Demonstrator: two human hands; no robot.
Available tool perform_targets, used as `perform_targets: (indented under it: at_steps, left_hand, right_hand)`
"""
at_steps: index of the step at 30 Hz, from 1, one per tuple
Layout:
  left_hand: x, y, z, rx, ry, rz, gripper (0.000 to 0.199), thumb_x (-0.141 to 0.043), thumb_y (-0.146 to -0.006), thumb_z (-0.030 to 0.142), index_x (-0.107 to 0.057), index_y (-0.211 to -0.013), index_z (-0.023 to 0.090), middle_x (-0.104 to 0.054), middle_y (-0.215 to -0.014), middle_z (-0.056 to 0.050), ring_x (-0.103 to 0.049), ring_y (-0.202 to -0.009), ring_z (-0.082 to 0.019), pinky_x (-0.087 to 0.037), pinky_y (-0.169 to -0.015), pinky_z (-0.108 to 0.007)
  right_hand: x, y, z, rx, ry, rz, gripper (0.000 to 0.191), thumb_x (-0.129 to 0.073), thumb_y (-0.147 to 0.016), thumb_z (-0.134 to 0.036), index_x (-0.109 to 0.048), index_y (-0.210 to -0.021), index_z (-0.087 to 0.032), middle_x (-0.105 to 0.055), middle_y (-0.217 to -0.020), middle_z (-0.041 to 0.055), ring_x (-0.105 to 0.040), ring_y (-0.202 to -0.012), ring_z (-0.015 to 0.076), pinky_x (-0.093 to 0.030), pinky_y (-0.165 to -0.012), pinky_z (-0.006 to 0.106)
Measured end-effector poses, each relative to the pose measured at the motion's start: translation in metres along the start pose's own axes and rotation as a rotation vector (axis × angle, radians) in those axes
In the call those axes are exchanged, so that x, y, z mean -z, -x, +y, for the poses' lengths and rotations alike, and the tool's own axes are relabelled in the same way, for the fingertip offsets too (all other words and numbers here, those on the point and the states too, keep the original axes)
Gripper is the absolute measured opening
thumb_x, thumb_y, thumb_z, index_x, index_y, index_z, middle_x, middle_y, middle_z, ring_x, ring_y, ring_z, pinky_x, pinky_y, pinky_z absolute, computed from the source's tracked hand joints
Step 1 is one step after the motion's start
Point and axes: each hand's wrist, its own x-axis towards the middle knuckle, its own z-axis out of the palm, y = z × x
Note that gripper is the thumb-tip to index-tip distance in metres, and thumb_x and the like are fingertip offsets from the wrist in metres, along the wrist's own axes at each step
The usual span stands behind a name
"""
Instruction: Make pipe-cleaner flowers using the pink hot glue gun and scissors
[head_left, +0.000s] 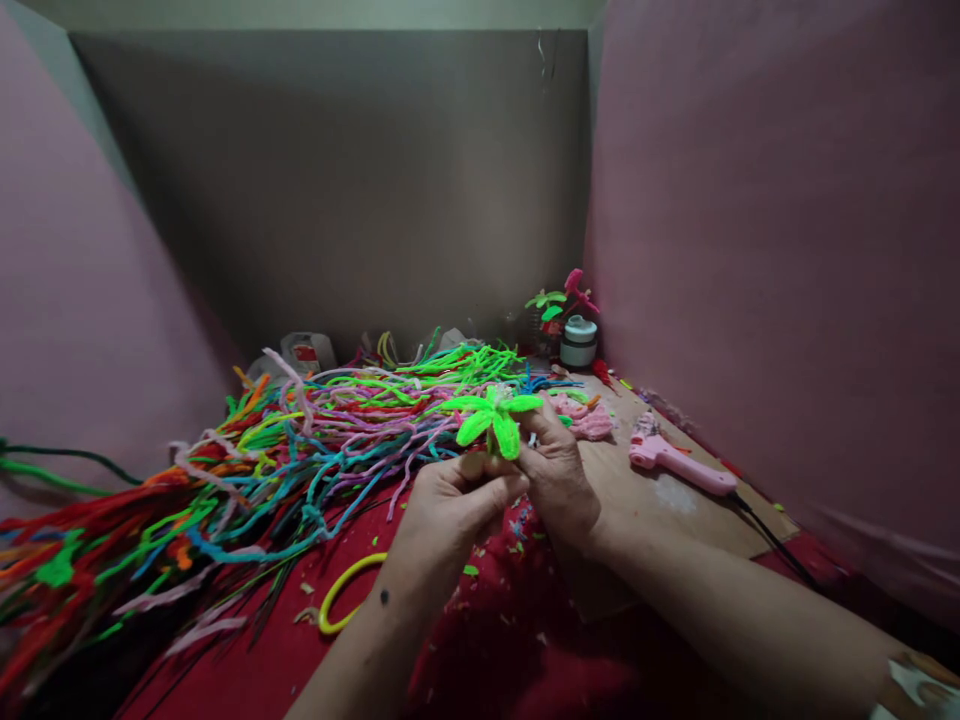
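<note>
A bright green fuzzy flower (491, 418) with several petals is held up at the centre, over the red cloth. Below its petals, my left hand (469, 505) pinches at its base with thumb and fingers pressed together. My right hand (559, 475) closes on the flower from the right, its fingertips behind and beside the petals. Both hands meet just under the flower, and its stem is mostly hidden by the fingers.
Many coloured fuzzy stems (322, 450) spread across the left and back. A pink glue gun (686, 466) rests on brown cardboard (622, 500) at the right. A yellow ring (330, 602) lies beside my left wrist. A grey-white jar (578, 343) stands near finished flowers at the back.
</note>
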Motion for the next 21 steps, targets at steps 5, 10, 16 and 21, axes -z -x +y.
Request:
perform_targets:
  at_steps: [5, 10, 16, 21]
  left_hand:
    - [0.013, -0.009, 0.005, -0.214, -0.112, 0.302, 0.016, -0.071, -0.069, 0.026, -0.066, -0.079, 0.015, -0.062, -0.068, 0.0, -0.053, -0.061, -0.01, -0.042, -0.06, -0.02]
    - [0.006, -0.018, -0.017, -0.267, -0.175, 0.189, 0.036, -0.074, -0.066, 0.025, -0.06, -0.098, 0.018, -0.066, -0.086, -0.003, -0.06, -0.077, -0.015, -0.045, -0.072, -0.025]
    - [0.003, -0.012, -0.024, -0.434, -0.537, 0.276, 0.008, -0.061, -0.079, 0.024, -0.065, -0.085, 0.021, -0.06, -0.069, 0.0, -0.051, -0.059, -0.014, -0.035, -0.063, -0.023]
    - [0.005, -0.011, -0.023, -0.494, -0.537, 0.285, 0.013, -0.055, -0.081, 0.019, -0.064, -0.071, 0.022, -0.053, -0.061, 0.001, -0.043, -0.056, -0.013, -0.031, -0.06, -0.022]
  right_hand:
    - [-0.002, -0.005, -0.002, -0.369, -0.348, -0.051, 0.021, -0.067, -0.074, -0.035, -0.055, -0.068, -0.02, -0.041, -0.059, -0.0043, -0.031, -0.053, 0.0097, -0.028, -0.048, 0.023]
    - [-0.005, -0.001, -0.001, -0.468, -0.527, -0.085, 0.018, -0.067, -0.073, -0.035, -0.058, -0.074, -0.02, -0.042, -0.061, -0.0044, -0.027, -0.051, 0.0085, -0.025, -0.048, 0.023]
    - [-0.007, 0.003, -0.009, -0.373, -0.349, -0.037, 0.022, -0.074, -0.067, -0.038, -0.064, -0.071, -0.018, -0.046, -0.061, -0.0037, -0.034, -0.055, 0.0091, -0.032, -0.054, 0.024]
    - [-0.008, 0.004, -0.003, -0.276, -0.267, -0.037, 0.022, -0.072, -0.069, -0.039, -0.069, -0.079, -0.019, -0.06, -0.082, 0.002, -0.049, -0.078, 0.0144, -0.043, -0.074, 0.029]
